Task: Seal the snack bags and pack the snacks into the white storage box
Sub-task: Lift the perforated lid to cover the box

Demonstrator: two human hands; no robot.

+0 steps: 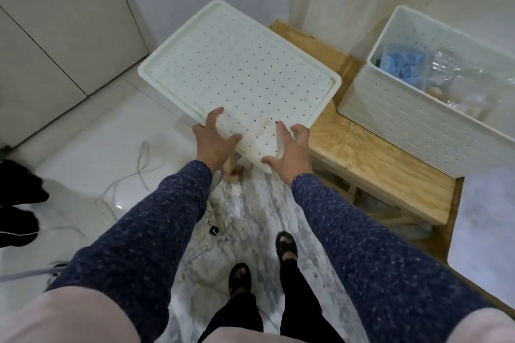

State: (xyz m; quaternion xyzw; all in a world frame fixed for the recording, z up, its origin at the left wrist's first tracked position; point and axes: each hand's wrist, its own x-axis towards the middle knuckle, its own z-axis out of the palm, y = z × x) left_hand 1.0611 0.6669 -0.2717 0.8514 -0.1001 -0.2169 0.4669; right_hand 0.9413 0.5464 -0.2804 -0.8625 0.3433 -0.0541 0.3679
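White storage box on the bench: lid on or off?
Off. The white storage box stands open-topped with bags visible inside; both hands hold the perforated lid beside it.

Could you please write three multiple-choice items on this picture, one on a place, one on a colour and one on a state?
1. Where does the open white storage box stand?
A. on the wooden bench
B. on the floor
C. on a shelf

2. What colour is the bag at the far end inside that box?
A. red
B. blue
C. green

3. How do the hands meet the perforated white lid?
A. only the left touches it
B. neither touches it
C. both hold its near edge

Answers:
1 A: the box rests on the wooden bench, to the right.
2 B: the blue bag shows over the rim.
3 C: the left hand and right hand have fingers curled on the edge of the perforated white lid.
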